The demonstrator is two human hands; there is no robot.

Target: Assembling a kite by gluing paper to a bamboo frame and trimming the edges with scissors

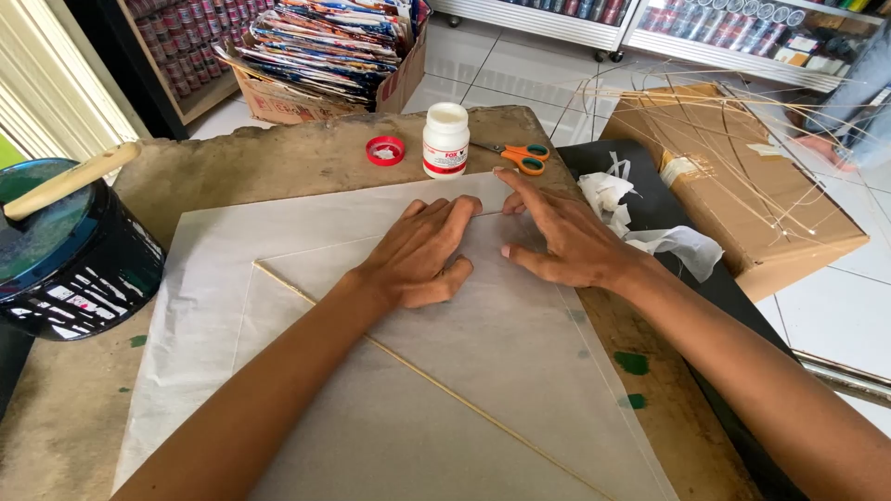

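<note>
While both of my hands press flat on the kite paper (520, 343), I judge the work to be somewhere in its middle stretch. My left hand (422, 255) lies palm down with the fingers spread loosely and closed on nothing, just holding the translucent sheet still. My right hand (561, 241), just beside it at three o'clock, is likewise open and flat; its forefinger stretches toward eleven o'clock along the folded top edge, seemingly rubbing that hem down.

What looks done: the sheet is cut to a kite shape, a thin bamboo spar (418, 366) runs across it from ten o'clock toward five o'clock, and the white glue bottle (445, 139) stands at twelve o'clock with its red cap (384, 150) off beside it. Orange-handled scissors (522, 156) lie near the bottle.

What seems left: I cannot tell whether the other edges are hemmed, and I see no cross spar or string.
</note>
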